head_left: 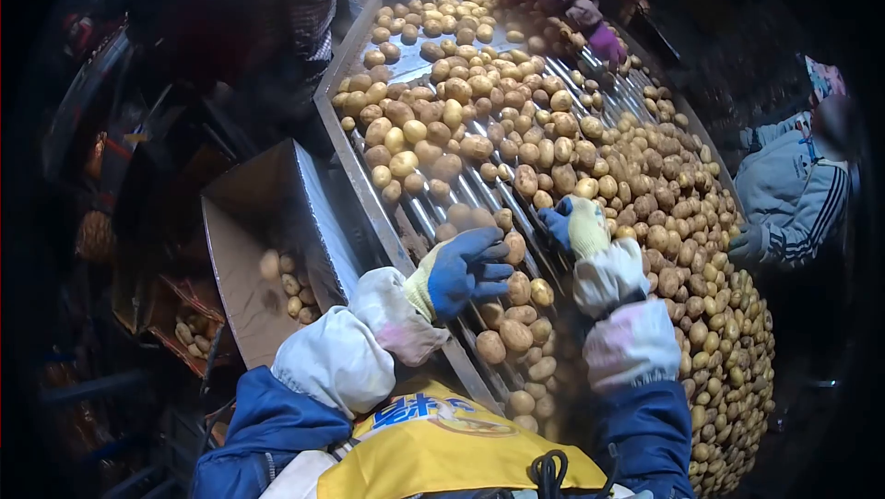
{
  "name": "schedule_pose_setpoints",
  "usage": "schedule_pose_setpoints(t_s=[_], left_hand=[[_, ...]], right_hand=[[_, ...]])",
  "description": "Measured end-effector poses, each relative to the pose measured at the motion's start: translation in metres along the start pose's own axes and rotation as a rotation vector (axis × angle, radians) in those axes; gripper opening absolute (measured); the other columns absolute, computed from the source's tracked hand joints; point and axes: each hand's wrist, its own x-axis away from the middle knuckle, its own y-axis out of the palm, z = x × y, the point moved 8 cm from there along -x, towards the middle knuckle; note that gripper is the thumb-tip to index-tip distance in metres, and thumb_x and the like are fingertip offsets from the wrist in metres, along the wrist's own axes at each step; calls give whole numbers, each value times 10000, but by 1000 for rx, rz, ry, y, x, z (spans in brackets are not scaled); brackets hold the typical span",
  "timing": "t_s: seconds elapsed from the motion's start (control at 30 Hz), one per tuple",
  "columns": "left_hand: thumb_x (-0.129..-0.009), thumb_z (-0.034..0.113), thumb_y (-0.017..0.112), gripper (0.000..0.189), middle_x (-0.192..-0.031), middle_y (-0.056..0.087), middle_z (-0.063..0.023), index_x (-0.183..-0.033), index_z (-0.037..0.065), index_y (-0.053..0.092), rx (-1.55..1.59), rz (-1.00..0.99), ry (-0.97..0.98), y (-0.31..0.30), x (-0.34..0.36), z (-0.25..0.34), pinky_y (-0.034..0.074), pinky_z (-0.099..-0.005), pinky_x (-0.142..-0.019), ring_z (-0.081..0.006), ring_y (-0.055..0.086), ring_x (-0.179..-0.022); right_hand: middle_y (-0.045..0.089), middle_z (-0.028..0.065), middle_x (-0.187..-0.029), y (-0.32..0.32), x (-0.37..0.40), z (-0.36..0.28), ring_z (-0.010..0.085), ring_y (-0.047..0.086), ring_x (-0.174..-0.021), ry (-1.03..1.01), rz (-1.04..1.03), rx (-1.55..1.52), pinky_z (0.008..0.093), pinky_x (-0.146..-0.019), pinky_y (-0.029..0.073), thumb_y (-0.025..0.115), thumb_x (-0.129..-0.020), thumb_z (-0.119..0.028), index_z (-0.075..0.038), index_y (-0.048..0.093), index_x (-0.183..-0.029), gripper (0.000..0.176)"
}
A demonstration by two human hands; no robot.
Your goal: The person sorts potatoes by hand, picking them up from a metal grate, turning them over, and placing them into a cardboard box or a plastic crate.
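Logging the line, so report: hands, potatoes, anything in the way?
Left hand open, fingers spread, above metal rollers. Right hand among potatoes, grip unclear. Potatoes loose, heaped thickest rightward. Nothing else visibly blocking either hand.

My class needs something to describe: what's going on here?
A person's gloved left hand is spread over a metal roller table; the right hand is among the potatoes, its grip hidden. Potatoes cover much of the table. Other workers' gloved hands are at its far end and right side. A cardboard box on the left holds some more.
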Motion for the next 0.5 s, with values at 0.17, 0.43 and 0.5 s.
schedule_pose_setpoints(t_s=[0.17, 0.43, 0.5], left_hand=[[-972, 94, 657, 660, -1455, 566, -97, -1582, 152, 412, 277, -210, -66, -17, -16, 4, 590, -456, -1005, -309, 644, -1218], [-1045, 114, 483, 525, -1414, 586, -117, -1563, 128, 398, 87, -6, 126, -45, -5, 26, 594, -455, -975, -292, 678, -1131], [-1065, 357, 530, 458, -1259, 653, -109, -1422, 70, 523, 94, 114, 91, -35, -1, 34, 598, -417, -896, -255, 691, -995]], right_hand=[[791, 116, -939, 6, 40, -62, 202, 741, -807, -298, -229, -449, 342, -751, 585, 769, -940, -401, -20, 758, -1169, 445], [775, 114, -999, 8, -22, -64, 289, 735, -883, -389, 257, 172, 447, -783, 565, 683, -970, -308, -93, 733, -1160, 291], [771, 117, -1003, 15, -40, -66, 278, 732, -891, -326, 175, 207, 436, -774, 566, 692, -976, -315, -94, 727, -1153, 285]])
